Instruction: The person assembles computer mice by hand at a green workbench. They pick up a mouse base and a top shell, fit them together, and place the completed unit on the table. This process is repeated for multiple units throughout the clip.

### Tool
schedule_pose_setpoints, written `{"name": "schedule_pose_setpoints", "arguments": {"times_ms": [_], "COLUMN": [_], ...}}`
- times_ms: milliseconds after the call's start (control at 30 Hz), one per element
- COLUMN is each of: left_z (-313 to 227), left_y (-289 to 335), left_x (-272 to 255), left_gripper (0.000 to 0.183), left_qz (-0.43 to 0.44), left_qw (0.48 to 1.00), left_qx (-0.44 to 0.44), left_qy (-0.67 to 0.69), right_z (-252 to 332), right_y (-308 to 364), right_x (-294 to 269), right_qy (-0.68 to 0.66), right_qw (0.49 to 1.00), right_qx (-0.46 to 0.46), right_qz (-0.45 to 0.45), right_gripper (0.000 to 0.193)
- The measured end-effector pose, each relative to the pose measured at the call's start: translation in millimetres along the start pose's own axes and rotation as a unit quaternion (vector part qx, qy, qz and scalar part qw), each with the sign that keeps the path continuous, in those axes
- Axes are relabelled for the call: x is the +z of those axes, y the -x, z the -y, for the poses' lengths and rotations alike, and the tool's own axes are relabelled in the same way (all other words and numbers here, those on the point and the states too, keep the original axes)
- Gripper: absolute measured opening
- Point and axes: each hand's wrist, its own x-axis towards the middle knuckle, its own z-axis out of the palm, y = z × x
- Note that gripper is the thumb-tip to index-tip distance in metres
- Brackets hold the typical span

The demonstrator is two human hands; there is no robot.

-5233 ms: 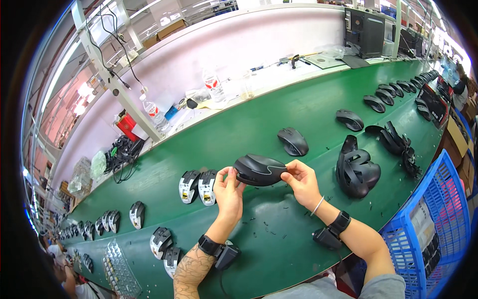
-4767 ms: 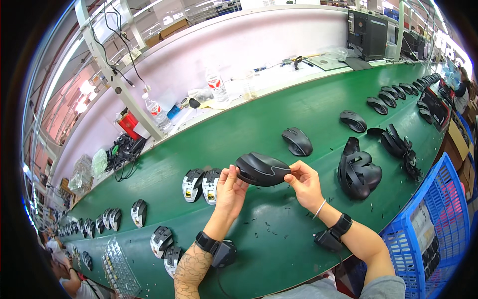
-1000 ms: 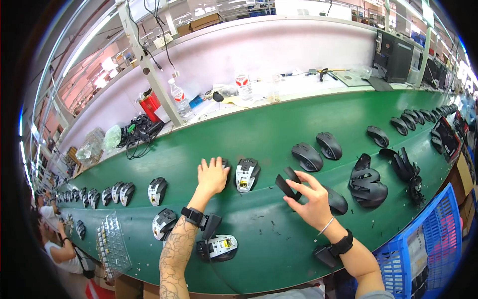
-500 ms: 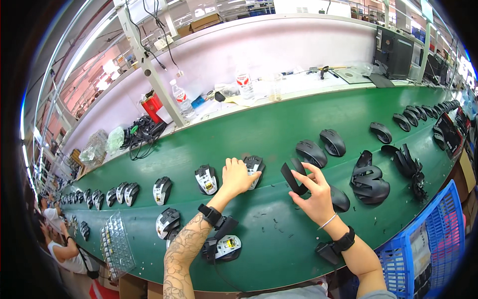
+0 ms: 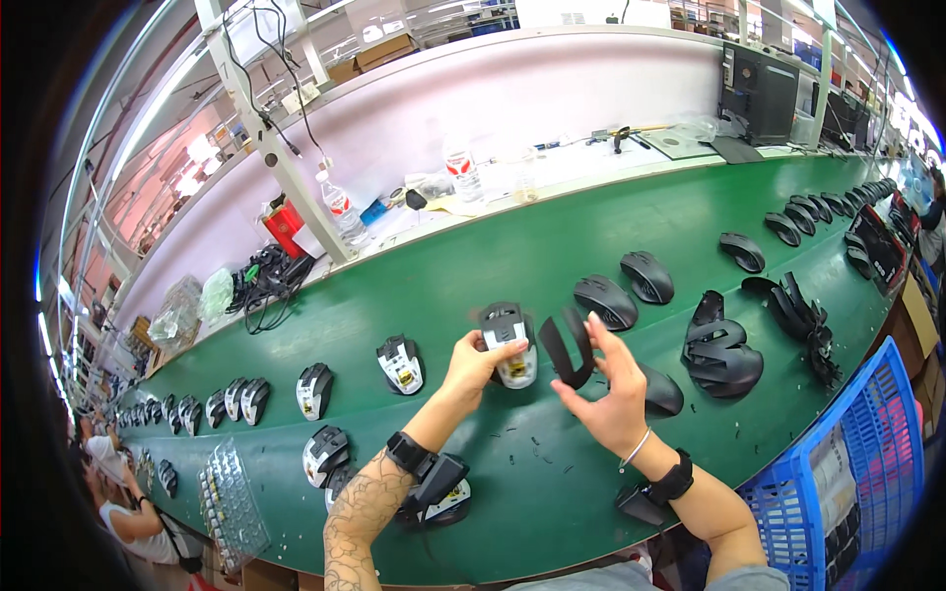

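My left hand (image 5: pixel 467 372) grips the side of an uncovered computer mouse (image 5: pixel 504 323), its pale inner body and a yellowish part showing. The mouse looks lifted a little off the green bench. Beside it, my right hand (image 5: pixel 616 396) pinches a thin, black, U-shaped mouse cover (image 5: pixel 560 355) between thumb and fingers, apart from the mouse. Partly behind the right hand lies a black mouse (image 5: pixel 662 391). Other uncovered mice, such as one left of my hand (image 5: pixel 400 365), stand in a row to the left. Fully black mice (image 5: pixel 605 302) line up to the right.
Loose black mouse shells (image 5: pixel 727 362) and thin black parts (image 5: pixel 803 330) lie to the right. A blue basket (image 5: pixel 788 522) stands at the near right edge. A clear plastic tray (image 5: pixel 232 502) is at the left. Bottles (image 5: pixel 462 173) and cables (image 5: pixel 268 286) sit along the back.
My left hand has taken hold of the uncovered mouse and drawn it nearer the right hand. The right hand keeps the black cover, now slightly left and turned. The whole view has shifted slightly.
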Motion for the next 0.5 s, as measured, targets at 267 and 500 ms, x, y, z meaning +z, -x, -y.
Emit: {"name": "schedule_pose_setpoints", "arguments": {"times_ms": [267, 500], "left_z": [-5.6, 14.4], "left_y": [34.6, 38.6], "left_x": [33.6, 40.9], "left_gripper": [0.038, 0.040], "left_qz": [0.135, 0.103], "left_qw": [0.953, 0.979], "left_qx": [-0.021, 0.029], "left_qy": [0.272, 0.176], "right_z": [-4.0, -10.6], "right_y": [6.6, 5.3], "right_x": [1.8, 3.2], "right_qy": [0.061, 0.065], "right_qw": [0.995, 0.993], "right_qx": [-0.009, 0.010], "right_qz": [0.078, 0.095], "right_gripper": [0.061, 0.059]}}
